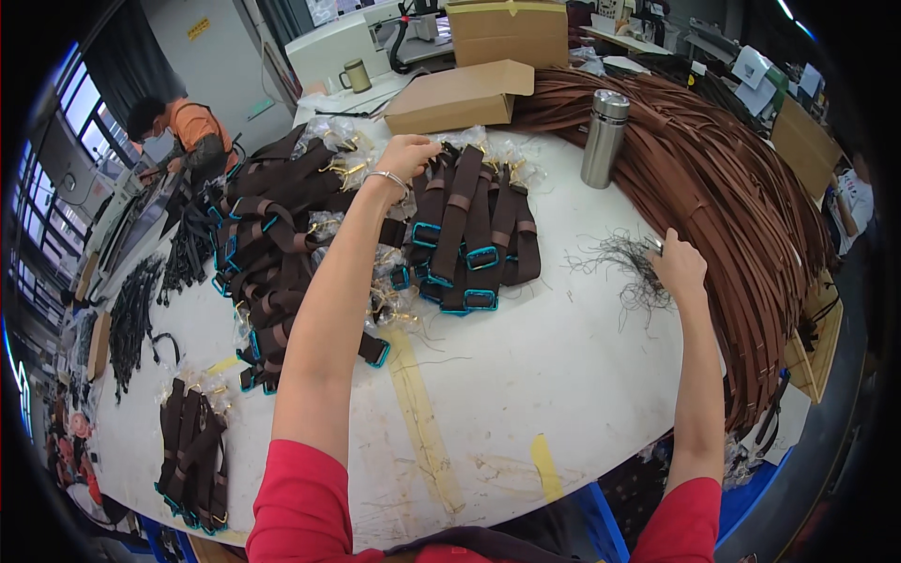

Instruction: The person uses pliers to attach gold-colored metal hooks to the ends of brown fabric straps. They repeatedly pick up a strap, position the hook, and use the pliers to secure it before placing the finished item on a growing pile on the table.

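Note:
My left hand [409,158] reaches to the far end of a bundle of dark brown straps [460,206]. Its fingers are closed on the end of one strap. Blue-rimmed buckles [481,257] sit on the near part of that bundle. On the right, my right hand [679,266] is closed beside a tangle of loose dark threads [631,267]. A small shiny bit shows at its fingertips, too little to tell what it is.
A heap of similar straps [272,202] lies left of my left arm, a smaller bundle [192,455] at the near left. A steel flask [605,139] stands by a large pile of brown strips [713,188]. Behind are an open cardboard box [450,98] and a mug [356,75]. A person [192,131] works at the far left.

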{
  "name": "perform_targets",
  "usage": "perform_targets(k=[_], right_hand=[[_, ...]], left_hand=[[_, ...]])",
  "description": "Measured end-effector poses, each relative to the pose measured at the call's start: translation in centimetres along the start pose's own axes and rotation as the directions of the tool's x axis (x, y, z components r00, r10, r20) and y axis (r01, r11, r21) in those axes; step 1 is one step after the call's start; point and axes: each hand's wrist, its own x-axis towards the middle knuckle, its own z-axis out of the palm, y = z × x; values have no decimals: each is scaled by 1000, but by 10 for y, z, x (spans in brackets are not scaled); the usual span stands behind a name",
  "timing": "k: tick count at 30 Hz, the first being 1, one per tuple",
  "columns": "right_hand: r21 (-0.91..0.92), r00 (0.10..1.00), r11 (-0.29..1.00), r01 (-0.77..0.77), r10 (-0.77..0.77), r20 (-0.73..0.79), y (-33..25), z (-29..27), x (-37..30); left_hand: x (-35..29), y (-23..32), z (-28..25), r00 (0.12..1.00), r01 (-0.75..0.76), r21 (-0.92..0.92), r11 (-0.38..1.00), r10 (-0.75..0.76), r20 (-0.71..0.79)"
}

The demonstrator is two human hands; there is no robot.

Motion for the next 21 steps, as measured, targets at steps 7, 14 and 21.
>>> perform_targets(k=[7,14,21], right_hand=[[779,814,438,-448,-159,558,-83,-10,-12],[849,845,15,-528,-91,527,-138,66,23],[696,787,-381,-609,-176,592,-175,72,22]], left_hand=[[6,-17,21,947,280,-21,960,-279,-160],[43,-80,48,925,271,786,556,-378,-51],[29,-86,78,939,201,648,734,-333,86]])
